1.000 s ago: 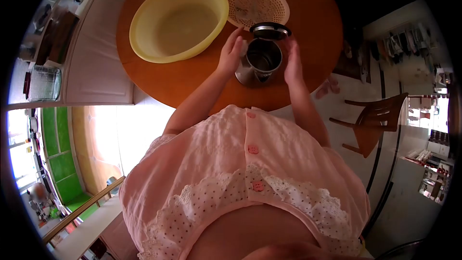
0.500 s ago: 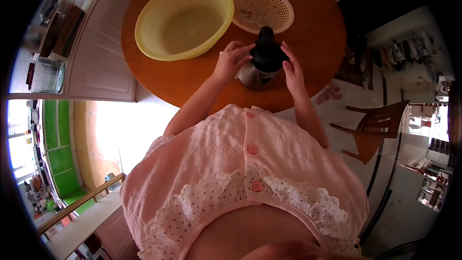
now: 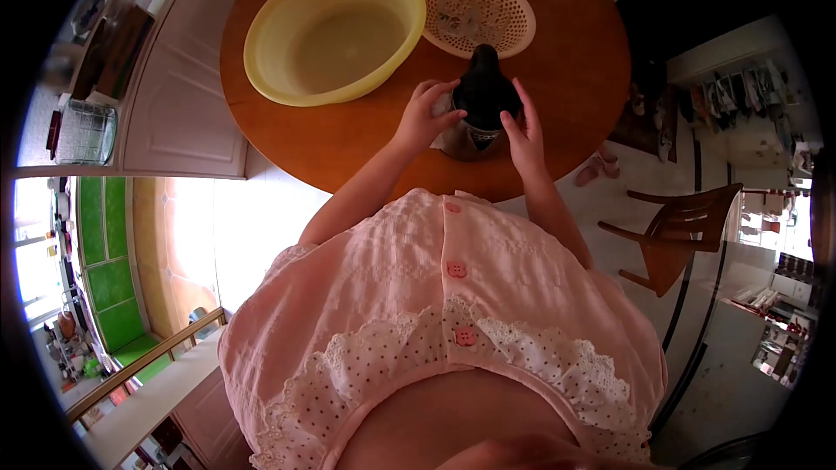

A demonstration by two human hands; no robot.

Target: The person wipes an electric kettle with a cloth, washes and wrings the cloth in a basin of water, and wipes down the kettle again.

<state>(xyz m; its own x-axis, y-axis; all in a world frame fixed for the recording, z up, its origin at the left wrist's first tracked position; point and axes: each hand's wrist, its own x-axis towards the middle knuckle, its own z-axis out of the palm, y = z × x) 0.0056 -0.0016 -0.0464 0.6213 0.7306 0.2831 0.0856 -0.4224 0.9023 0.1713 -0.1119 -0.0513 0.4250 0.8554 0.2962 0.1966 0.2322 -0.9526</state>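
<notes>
One kettle (image 3: 471, 147): we have it upright by the desk (image 3: 582, 70)'s near edge, black lid (image 3: 488, 97) on top.
Grip: our left hand (image 3: 427, 115) and right hand (image 3: 526, 129) grasp the black lid from opposite sides.
Pink colander (image 3: 524, 22): beyond the kettle, toward the far edge.
Yellow basin (image 3: 270, 57): beside the pink colander, along the far left edge.

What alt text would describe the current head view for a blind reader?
A person's bare left-hand grip and right-hand grip flank the black lid of a metal kettle on a wooden table. Farther across are a yellow basin and a pale pink perforated basket.
</notes>
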